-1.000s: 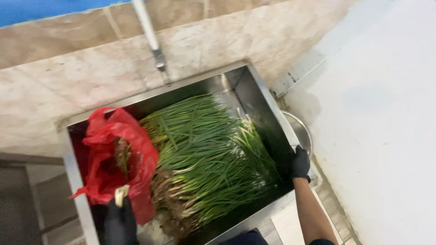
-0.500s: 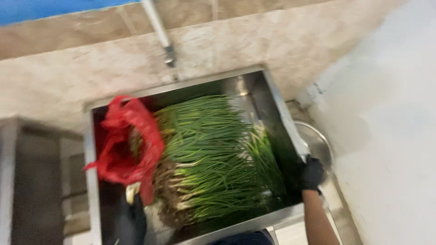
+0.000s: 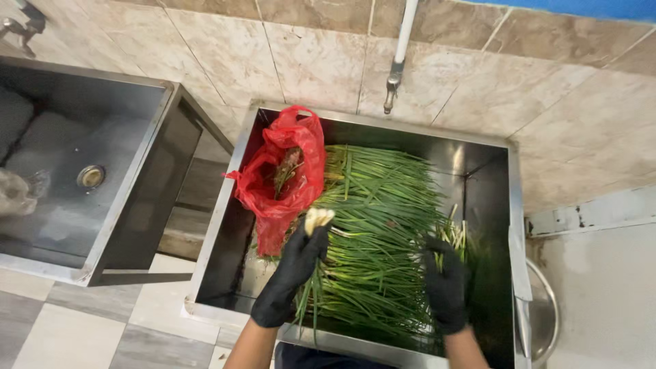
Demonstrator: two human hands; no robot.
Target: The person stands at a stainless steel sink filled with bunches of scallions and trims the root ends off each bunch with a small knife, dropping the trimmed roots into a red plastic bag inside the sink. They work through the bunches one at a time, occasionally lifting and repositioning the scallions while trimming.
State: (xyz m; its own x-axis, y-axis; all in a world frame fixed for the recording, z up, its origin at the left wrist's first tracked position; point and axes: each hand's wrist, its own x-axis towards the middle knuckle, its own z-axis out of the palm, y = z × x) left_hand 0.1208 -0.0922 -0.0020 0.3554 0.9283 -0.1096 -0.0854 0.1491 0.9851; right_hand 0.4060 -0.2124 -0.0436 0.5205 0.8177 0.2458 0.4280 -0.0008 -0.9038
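From the head camera you look down into a deep steel sink (image 3: 236, 147) set against a tiled wall (image 3: 321, 61). The sink is filled almost from side to side with a big heap of green onions (image 3: 383, 225), their long green leaves lying across the basin. In the left part of the sink a red plastic bag (image 3: 283, 178) stands open on the heap, and some plant scraps are inside it. A tap (image 3: 393, 78) hangs from the wall above the back rim.

Your left hand (image 3: 290, 270), in a black glove, is clenched around a bunch of the green onions; the pale root ends (image 3: 318, 219) stick out above your fingers, just beside the lower edge of the red bag. Your right hand (image 3: 445, 283), also in a black glove, is closed on another small bunch of stalks (image 3: 454, 236) near the right wall of the sink.

To the left there is a second steel sink (image 3: 89, 123), well apart from the first. It holds no vegetables; you see only its round drain (image 3: 90, 176) and a clear crumpled thing (image 3: 17, 191) at the left edge, too blurred to tell. Under both sinks is a tiled floor (image 3: 75, 328).
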